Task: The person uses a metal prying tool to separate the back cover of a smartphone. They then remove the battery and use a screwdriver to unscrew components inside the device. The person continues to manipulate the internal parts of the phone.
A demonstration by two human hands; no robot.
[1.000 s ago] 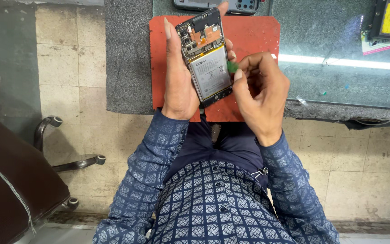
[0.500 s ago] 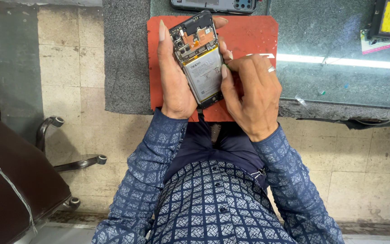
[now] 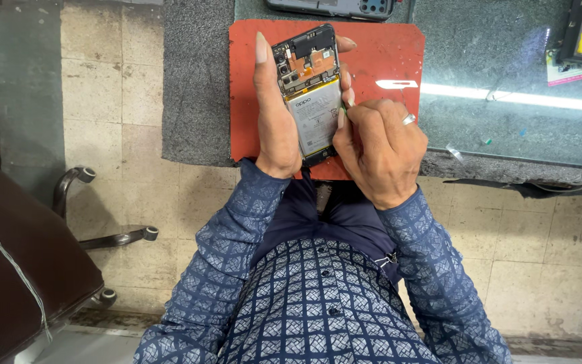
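Here the left hand point(image 3: 274, 118) is gripping the opened phone point(image 3: 310, 91). The right hand point(image 3: 379, 145), fingers pinched together, is prying at its battery point(image 3: 314, 114) edge. Lifting it probably needs gentle, even leverage.

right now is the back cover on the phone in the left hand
No, the phone in the left hand is open at the back, with its battery and circuit board showing.

Opened phone point(image 3: 311, 94) above mat point(image 3: 385, 54), between left hand point(image 3: 274, 114) and right hand point(image 3: 379, 145).
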